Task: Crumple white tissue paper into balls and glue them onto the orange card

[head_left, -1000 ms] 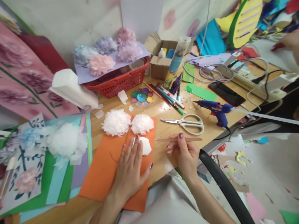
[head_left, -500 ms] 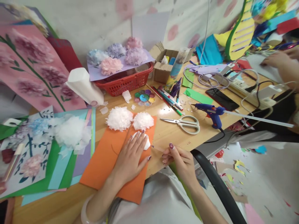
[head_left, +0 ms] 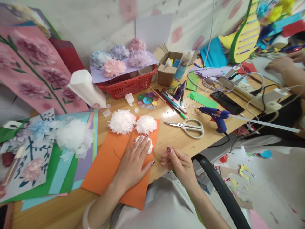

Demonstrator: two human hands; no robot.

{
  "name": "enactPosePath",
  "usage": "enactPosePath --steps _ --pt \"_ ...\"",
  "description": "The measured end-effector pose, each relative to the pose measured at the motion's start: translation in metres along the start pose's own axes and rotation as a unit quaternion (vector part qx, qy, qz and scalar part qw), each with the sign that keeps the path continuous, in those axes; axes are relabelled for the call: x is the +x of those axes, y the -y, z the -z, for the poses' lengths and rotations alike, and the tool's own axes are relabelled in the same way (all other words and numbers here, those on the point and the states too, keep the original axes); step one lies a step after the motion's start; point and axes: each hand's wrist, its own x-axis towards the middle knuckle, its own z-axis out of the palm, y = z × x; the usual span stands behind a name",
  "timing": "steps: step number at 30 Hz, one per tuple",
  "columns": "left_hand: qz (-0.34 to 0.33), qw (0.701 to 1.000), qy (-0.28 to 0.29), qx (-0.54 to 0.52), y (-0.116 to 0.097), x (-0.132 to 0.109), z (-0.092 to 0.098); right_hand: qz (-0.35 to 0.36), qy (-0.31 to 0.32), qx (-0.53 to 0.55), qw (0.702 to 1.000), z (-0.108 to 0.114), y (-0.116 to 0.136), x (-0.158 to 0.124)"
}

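Note:
My left hand (head_left: 133, 159) lies flat, fingers stretched out, over a white paper piece (head_left: 150, 148) on the orange card (head_left: 102, 175). Most of that piece is hidden under the fingers. Just beyond it, two ruffled white paper flowers (head_left: 122, 121) sit side by side at the card's far edge. To the right of the card, my right hand (head_left: 179, 163) is raised near the table's front edge, fingers curled with the thumb against them. Whatever may be in that pinch is too small to see. Scissors (head_left: 188, 125) rest on the table beyond my right hand.
A blue glue gun (head_left: 215, 116) with a long glue stick lies at right, near a phone (head_left: 226, 102) and a power strip (head_left: 252, 95). Behind stand a red basket (head_left: 128, 85), a cardboard box (head_left: 164, 73) and pens (head_left: 172, 103). Another person's hands (head_left: 283, 65) are at far right.
My right hand has shifted slightly left, closer to the orange card. My left hand stays on the white paper piece, almost unmoved.

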Motion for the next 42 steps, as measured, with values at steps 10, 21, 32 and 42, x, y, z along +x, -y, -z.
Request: enactPosePath --steps 10,21,32,42 --pt "-0.017 1.000 -0.006 0.009 0.001 0.000 -0.002 -0.068 0.009 0.100 0.993 -0.011 0.008 0.008" --pt "-0.016 0.998 -0.046 0.033 0.001 -0.003 -0.005 -0.105 -0.028 0.123 0.986 0.006 0.013 0.010" --pt "-0.031 0.999 -0.020 0.040 0.002 0.000 -0.002 -0.117 0.024 0.120 0.986 0.001 0.006 0.016" --pt "-0.040 0.998 -0.021 0.050 0.003 -0.001 0.000 -0.086 0.079 0.119 0.986 -0.009 0.008 0.020"
